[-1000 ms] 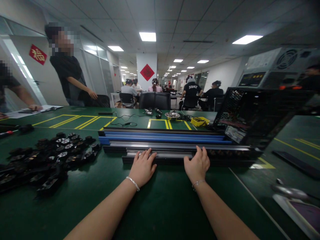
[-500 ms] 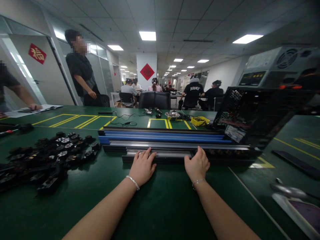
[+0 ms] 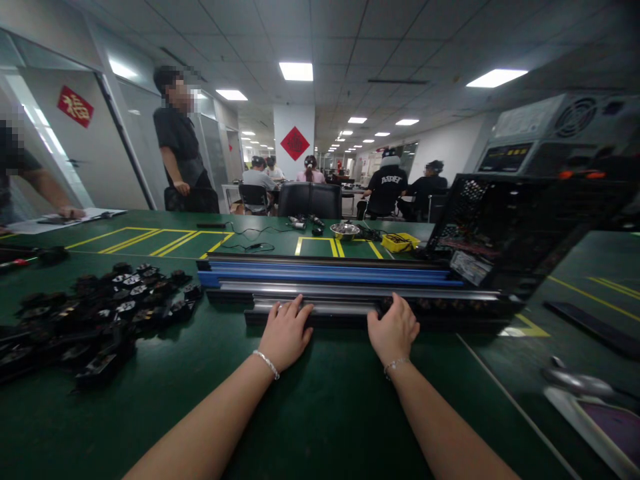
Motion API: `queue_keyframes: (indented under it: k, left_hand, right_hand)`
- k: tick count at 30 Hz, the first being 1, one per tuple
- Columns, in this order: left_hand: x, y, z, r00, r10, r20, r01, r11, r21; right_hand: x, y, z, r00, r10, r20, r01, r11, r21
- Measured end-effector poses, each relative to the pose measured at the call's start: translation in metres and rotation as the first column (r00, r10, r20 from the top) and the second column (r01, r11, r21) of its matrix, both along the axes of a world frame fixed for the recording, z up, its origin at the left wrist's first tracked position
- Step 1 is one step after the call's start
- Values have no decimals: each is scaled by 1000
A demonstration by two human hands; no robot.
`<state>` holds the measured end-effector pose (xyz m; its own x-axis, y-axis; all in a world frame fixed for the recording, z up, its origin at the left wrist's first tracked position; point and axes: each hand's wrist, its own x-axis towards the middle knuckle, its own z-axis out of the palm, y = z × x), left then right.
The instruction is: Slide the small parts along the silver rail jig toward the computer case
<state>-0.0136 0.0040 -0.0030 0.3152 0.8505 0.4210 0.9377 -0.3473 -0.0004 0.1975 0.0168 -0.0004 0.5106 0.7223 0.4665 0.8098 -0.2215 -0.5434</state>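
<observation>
Between left hand [image 3: 287, 333] and right hand [image 3: 393, 330], the surface [image 3: 335, 413] lies free toward its near edge; long rails [image 3: 330, 275] bar the way to the far edge, black parts [image 3: 130, 300] the left, an open case [image 3: 515, 223] the right.

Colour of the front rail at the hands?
Front rail: black outside, silvery-grey channel inside; best in the head view.

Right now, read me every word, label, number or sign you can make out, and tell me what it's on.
"福": gold, on the red diamond sign on the door.
Red diamond on the pillar: too blurred.
Black shirt, back: pale lettering, too blurred to be sure.
Pale label in the open computer case: too small.
Dark panel at right: yellow marks, unreadable.
</observation>
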Motion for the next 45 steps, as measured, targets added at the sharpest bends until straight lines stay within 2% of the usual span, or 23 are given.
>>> queue_keyframes:
  k: [5,26,45]
  left_hand:
    - [-1,-1,1,1000,-1,3,1,1000,-1]
    - [0,0,-2,1000,0,2,0,1000,7]
    - [0,-1,0,1000,-2,-2,2,1000,-5]
  right_hand:
    - [3,3,-3,999,-39,-15,39,999,-17]
    - [2,0,2,1000,19,20,-17,996,-83]
    - [2,0,0,996,87,-6,-87,995,-41]
